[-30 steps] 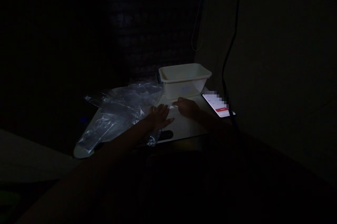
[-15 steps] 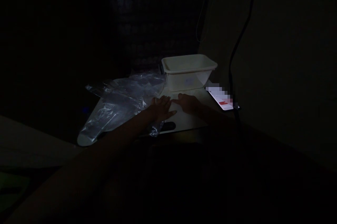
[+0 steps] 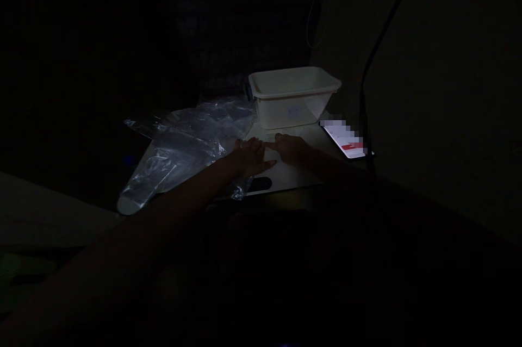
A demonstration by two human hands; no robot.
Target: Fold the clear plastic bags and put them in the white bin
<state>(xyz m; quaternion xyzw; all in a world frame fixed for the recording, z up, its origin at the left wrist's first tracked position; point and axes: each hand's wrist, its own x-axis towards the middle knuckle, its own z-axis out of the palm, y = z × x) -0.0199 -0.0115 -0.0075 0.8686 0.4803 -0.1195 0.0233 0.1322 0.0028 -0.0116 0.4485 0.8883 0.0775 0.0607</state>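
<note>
In dim light, my left hand point(image 3: 250, 157) lies flat at the right edge of crumpled clear plastic bags point(image 3: 185, 137), fingers stretched out and thumb apart. Close to its right, my right hand point(image 3: 292, 150) is mostly closed, its index finger reaching toward my left fingertips. Whatever its curled fingers hold, if anything, is too dark to make out. Both hands rest over a small white table point(image 3: 285, 175) with a dark oval slot near its front edge. Behind the hands stands a white plastic tub point(image 3: 291, 110), upright.
A lit phone point(image 3: 346, 143) lies at the table's right side, partly blurred out. In front of it hangs a dark cable point(image 3: 362, 80). A wall point(image 3: 440, 91) rises on the right, and a pale surface point(image 3: 49, 205) is at the lower left.
The whole view has shifted, so the table and tub appear higher. My hands stay close together at nearly the same spot on the table, with only slight finger movement.
</note>
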